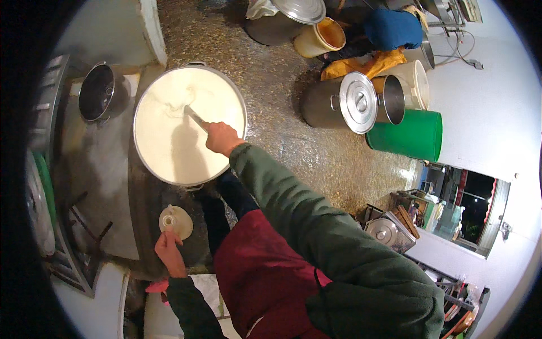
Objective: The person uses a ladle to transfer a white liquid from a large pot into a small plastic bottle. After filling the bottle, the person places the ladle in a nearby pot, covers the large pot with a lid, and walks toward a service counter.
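A wide metal pot (pixel 245 113) full of creamy white liquid (pixel 164 135) stands on the floor before me. My right hand (pixel 223 137) reaches over it, fingers wrapped round the flat metal handle (pixel 195 117) of a utensil. Its far end is sunk in the liquid, so its kind is hidden; ripples show around it. Lower left, my left hand (pixel 169 251) pinches the near edge of a round, pale, funnel-like piece (pixel 179 220) with a short tube in its middle. That piece is beside the pot, apart from it.
An empty-looking dark metal pot (pixel 103 93) stands at the left near a metal rack (pixel 53 107). At the right are a lidded steel pot (pixel 324 104), a green bin (pixel 406 135) and pale buckets (pixel 320 38). Another person in blue (pixel 392 28) bends at the far right.
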Demonstrator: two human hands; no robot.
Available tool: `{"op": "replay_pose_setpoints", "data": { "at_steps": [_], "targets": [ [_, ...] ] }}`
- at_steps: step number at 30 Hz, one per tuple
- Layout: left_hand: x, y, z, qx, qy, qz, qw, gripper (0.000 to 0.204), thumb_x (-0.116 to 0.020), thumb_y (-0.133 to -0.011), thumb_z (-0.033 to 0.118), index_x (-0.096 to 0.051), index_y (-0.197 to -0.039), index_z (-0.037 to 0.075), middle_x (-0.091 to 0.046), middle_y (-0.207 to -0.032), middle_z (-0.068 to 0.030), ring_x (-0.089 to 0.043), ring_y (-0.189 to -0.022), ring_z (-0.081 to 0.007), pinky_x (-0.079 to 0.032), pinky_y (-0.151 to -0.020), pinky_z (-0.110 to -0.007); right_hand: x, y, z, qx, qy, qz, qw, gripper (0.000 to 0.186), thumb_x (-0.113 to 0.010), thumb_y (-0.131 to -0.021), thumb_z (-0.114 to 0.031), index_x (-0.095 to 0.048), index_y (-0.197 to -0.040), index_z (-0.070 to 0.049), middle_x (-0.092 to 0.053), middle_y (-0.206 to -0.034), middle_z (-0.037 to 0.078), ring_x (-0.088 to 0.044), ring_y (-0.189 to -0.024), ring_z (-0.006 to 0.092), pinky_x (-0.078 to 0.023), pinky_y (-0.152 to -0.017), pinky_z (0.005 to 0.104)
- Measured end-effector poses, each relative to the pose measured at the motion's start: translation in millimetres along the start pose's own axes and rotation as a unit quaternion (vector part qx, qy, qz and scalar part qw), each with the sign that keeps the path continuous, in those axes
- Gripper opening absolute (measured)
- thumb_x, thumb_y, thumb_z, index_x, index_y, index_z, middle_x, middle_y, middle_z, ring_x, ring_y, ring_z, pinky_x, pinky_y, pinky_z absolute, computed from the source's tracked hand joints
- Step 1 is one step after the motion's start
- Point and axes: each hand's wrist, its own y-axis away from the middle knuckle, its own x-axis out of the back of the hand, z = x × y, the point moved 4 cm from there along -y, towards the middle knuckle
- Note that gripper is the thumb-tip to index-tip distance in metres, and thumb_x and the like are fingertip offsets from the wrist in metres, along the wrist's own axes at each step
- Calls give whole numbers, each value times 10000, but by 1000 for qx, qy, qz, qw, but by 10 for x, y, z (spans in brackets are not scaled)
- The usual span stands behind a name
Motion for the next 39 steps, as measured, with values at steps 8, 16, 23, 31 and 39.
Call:
{"op": "replay_pose_setpoints", "data": {
  "at_steps": [8, 16, 23, 31, 39],
  "targets": [
    [196, 120, -169, 9, 32, 10, 999, 433, -663, -1130, 276, -633, -780, 23, -595, -717, 4, -540, -717, -84, -432, -688, -293, -355, -131, 30, 38, 2, -41, 998, 532, -640, -895, -132, -719, -1421, -148, -794, -1153, 247, -766, -1074, 457, -624, -957, 550],
    [93, -211, 116, -16, 1, 25, 1000, 498, -708, -1106, 302, -593, -706, 28, -540, -659, 21, -491, -644, -77, -395, -618, -291, -689, 493, 221, 5, 2, -72, 997, 721, -633, -892, -90, -584, -1600, -216, -786, -1049, 274, -769, -1000, 477, -625, -905, 584],
    [-297, -936, 490, 24, -56, -63, 996, 568, -760, -1075, 366, -586, -646, 36, -473, -595, 38, -449, -578, -75, -293, -547, -321, -717, 1702, 444, -41, -136, -50, 989, 717, -646, -936, -107, -526, -1632, -232, -748, -1041, 329, -721, -944, 548, -595, -875, 628],
    [-1118, -1631, 918, 4, -326, -183, 927, 613, -820, -945, 494, -679, -706, -52, -628, -635, -114, -585, -591, -222, -459, -619, -426, -525, 2806, 656, -39, -234, 7, 971, 729, -714, -946, -88, -533, -1640, -220, -762, -1036, 284, -725, -924, 524, -596, -834, 594],
    [-1352, -2085, 845, -82, -423, -180, 885, 661, -811, -926, 547, -713, -750, -83, -692, -689, -215, -592, -606, -367, -462, -665, -519, -301, 3445, 713, 39, -219, 93, 970, 741, -742, -955, -86, -538, -1649, -245, -722, -968, 175, -715, -804, 450, -609, -736, 546]
  ]
}}
